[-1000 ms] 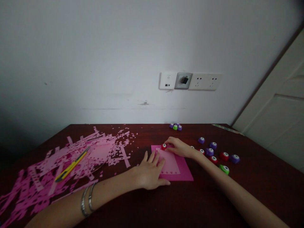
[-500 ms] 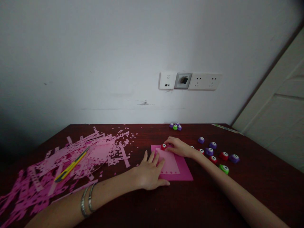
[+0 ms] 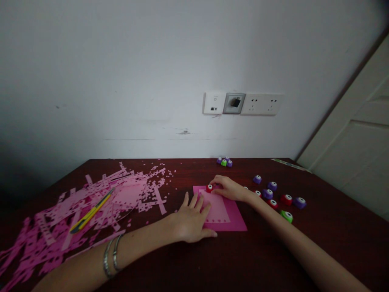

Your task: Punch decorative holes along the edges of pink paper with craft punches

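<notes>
A light pink sheet of paper (image 3: 217,207) with a row of small punched shapes along its near edge lies on a larger, darker pink sheet (image 3: 238,223). My left hand (image 3: 192,219) rests flat with spread fingers on the left side of both sheets. At the far edge of the light sheet, my right hand (image 3: 223,187) has its fingers closed on a small red craft punch (image 3: 209,188) with a white top. The punch's underside is hidden, so I cannot tell how far the paper sits in it.
Several purple, red and green craft punches (image 3: 286,199) stand at the right, and a small cluster (image 3: 224,162) is at the back. Pink paper scraps (image 3: 60,227) and tiny cut-outs cover the left, with a yellow utility knife (image 3: 92,211) on top. A ruler-like strip (image 3: 290,165) lies back right.
Almost nothing differs. Both hands, the red craft punch and the sheets stay in practically the same place.
</notes>
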Tool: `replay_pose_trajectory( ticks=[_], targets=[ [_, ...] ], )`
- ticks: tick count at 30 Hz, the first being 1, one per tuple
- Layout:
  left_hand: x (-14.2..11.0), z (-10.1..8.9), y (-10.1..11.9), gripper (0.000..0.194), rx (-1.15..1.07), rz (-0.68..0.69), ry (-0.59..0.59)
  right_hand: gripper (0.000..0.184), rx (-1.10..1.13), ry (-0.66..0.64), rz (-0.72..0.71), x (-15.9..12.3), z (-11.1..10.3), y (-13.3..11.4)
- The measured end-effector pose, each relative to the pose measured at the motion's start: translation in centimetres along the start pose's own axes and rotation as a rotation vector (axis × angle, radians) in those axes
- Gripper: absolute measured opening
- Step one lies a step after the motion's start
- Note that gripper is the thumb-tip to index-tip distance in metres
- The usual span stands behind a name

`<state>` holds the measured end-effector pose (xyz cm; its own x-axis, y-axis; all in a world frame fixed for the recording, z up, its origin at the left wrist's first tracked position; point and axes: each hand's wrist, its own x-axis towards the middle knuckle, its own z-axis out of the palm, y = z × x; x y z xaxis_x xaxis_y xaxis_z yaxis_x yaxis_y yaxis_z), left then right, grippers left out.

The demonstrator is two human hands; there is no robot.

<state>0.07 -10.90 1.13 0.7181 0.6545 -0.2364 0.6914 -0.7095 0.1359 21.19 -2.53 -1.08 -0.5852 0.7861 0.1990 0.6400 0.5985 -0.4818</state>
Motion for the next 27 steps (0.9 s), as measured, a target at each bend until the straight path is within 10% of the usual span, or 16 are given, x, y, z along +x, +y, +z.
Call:
replay_pose_trajectory(
  ticks=[6,14,27],
  targets=[
    [0.0,-0.2,0.2,0.085,-0.031,0.025,0.029,0.031,0.054,-0.037,0.053,-0.1,-1.0,-0.2],
    [2.9,-3.3,-2.5,0.035,-0.218,-0.110,0.434,0.034,0.439,-0.175,0.435,-0.2,-3.2,-0.4],
    [8.6,-2.9,-6.7,0.027,-1.053,-0.251,-0.085,0.020,0.716,-0.409,0.649,1.5,-2.1,-2.1]
  ],
)
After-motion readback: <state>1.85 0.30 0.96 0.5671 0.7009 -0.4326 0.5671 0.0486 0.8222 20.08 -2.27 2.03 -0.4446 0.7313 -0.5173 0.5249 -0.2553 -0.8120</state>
